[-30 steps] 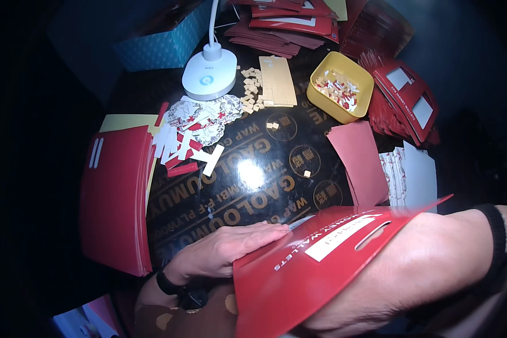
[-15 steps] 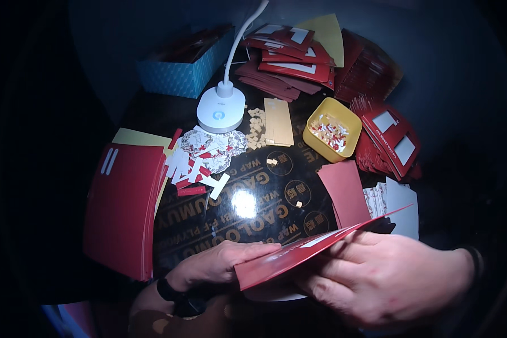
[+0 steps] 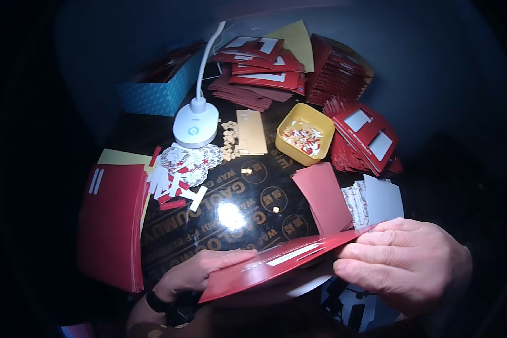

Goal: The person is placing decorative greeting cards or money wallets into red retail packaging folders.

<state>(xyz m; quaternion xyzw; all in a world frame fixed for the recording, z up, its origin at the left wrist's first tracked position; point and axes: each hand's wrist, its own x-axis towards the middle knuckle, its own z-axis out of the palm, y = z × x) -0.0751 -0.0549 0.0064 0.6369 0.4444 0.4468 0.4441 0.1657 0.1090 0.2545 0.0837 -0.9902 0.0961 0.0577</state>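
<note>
A red card wallet (image 3: 248, 275) with a white cut-out panel is held tilted at the near edge of the table. My left hand (image 3: 208, 266) grips its left end, thumb side along the upper edge. At its right end my right hand (image 3: 414, 262) pinches the wallet, fingers closed over the corner. Beneath it shows the curved edge of a white sheet (image 3: 310, 286); whether it sits inside the wallet I cannot tell. Just beyond lie a stack of plain dark-pink card pieces (image 3: 324, 197) and a pile of white cards (image 3: 383, 200) beside patterned ones.
A white lamp (image 3: 196, 125) stands behind loose red and white strips (image 3: 177, 186). A yellow tub (image 3: 304, 135) holds small scraps. Large red cards (image 3: 110, 225) are stacked at left; red wallets (image 3: 372, 135) pile up at right and back. A blue box (image 3: 152, 96) stands at back left.
My right hand has come out from under the wallet to its right end. The wallet has moved slightly left and more of the white sheet below shows. The whole view has shifted.
</note>
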